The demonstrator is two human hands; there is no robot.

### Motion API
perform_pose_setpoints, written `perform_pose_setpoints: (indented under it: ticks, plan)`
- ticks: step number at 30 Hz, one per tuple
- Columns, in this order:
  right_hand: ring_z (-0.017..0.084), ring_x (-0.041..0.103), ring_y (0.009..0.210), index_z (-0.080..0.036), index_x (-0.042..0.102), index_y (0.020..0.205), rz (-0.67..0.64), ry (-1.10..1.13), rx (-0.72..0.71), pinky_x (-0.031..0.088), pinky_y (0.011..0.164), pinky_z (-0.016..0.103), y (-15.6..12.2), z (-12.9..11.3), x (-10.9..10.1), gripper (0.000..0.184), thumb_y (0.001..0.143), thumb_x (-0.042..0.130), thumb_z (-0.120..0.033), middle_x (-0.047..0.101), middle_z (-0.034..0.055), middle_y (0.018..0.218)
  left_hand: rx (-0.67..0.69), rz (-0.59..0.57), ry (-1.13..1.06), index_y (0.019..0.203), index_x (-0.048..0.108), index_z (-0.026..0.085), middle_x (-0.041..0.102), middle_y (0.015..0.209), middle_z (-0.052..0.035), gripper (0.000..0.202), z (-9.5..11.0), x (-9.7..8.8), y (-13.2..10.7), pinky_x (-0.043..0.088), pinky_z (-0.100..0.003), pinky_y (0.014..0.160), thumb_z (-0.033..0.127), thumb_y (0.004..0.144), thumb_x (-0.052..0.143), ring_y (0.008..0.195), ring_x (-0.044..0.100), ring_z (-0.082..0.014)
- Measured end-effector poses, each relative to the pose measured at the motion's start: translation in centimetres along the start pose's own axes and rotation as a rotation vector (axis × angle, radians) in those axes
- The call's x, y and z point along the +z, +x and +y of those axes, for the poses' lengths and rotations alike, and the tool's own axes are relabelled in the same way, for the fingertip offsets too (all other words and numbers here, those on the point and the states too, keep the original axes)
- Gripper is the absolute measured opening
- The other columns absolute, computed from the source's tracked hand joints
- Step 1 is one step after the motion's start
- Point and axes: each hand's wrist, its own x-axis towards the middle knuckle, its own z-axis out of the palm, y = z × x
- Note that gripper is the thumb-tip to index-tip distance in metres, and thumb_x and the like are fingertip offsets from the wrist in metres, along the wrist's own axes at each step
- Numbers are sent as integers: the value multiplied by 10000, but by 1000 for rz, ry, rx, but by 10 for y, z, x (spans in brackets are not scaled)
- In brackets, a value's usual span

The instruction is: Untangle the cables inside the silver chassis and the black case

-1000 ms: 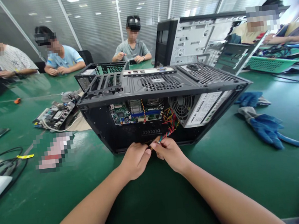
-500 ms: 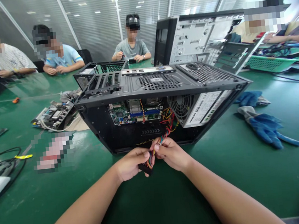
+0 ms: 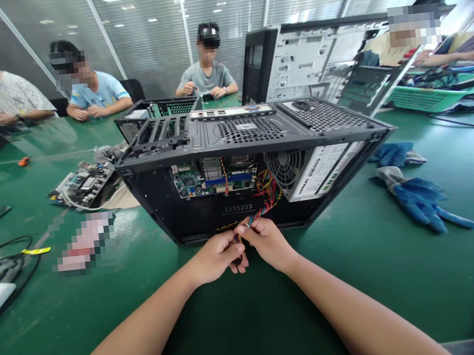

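A black computer case (image 3: 164, 208) lies open toward me on the table, showing a motherboard (image 3: 216, 179) and a power supply (image 3: 325, 171) with its fan. A bundle of coloured power cables (image 3: 261, 211) runs out of the case to my hands. My left hand (image 3: 217, 256) is closed around the connector end of the cable, and its fingers mostly hide the black connector. Close beside it, my right hand (image 3: 267, 242) pinches the same cable bundle a little nearer the case.
Blue gloves (image 3: 417, 203) lie at the right, near a green basket (image 3: 427, 100) of cables. Left are a loose circuit board (image 3: 87, 184), a blurred pinkish item (image 3: 85, 241) and black cables (image 3: 5, 252). Another case (image 3: 268, 67) stands behind; several people sit around the table.
My left hand has turned and closed over the black connector, which showed plainly before. Both hands stay in front of the case, still on the cable. The view has shifted slightly.
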Motion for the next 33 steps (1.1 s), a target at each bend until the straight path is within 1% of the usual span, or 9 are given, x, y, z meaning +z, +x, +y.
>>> perform_pose_setpoints:
  ticks: [6,9,11,14,19,21,25,29,33]
  plan:
    - [151,524,619,-170,637,731,66,-168,-90,408,598,269,-2,0,1,249,879,533,-341,586,15,630,133,331,772,880,540,168,664,784,-48,136,1,8,-4,497,-285,641,266,930,460,691,649,-169]
    - [154,519,634,-160,648,767,93,-176,-90,412,611,277,-3,0,3,231,866,548,-343,585,22,663,148,397,1060,868,552,161,669,778,-75,168,-1,10,-7,488,-322,638,288,936,465,703,657,-218]
    - [151,511,628,-157,650,774,95,-163,-83,412,612,279,-2,1,3,240,867,548,-353,577,20,662,148,409,1126,871,558,152,672,774,-92,180,-1,10,-8,487,-336,639,289,936,461,709,661,-236]
    - [143,499,620,-162,647,772,65,-117,-81,403,605,273,0,3,2,259,870,553,-382,570,13,654,165,387,922,849,552,155,668,759,-83,208,-2,7,-6,483,-305,626,325,932,465,688,658,-206]
    - [107,417,538,-165,593,756,-118,97,-48,328,521,252,4,3,-3,323,884,547,-458,534,-3,616,41,112,-1,885,538,142,638,624,-41,395,-1,-3,-1,364,-195,407,489,945,360,470,592,-127]
    - [98,384,516,-163,591,791,-168,191,-38,297,501,253,3,1,-4,325,885,548,-471,540,-1,624,16,77,-198,889,549,126,634,598,-45,406,1,-5,0,331,-185,377,499,927,392,440,582,-126]
    - [109,417,538,-173,579,754,-155,181,-56,334,542,262,3,-1,-4,319,876,563,-468,537,-7,616,-1,46,-207,899,560,117,639,613,-46,412,1,-6,-1,341,-178,382,521,894,481,456,594,-121]
    - [127,465,598,-177,536,627,-50,-7,-88,376,604,269,5,1,-3,370,864,563,-460,525,-2,613,36,97,-7,894,544,128,643,655,-43,408,-4,-5,1,358,-176,403,528,908,465,503,605,-115]
    - [123,430,578,-174,522,599,46,-127,-55,350,561,263,5,6,-1,373,849,555,-449,480,-10,581,64,146,164,888,542,143,655,697,-34,333,-6,-4,0,388,-184,441,450,943,428,541,612,-111]
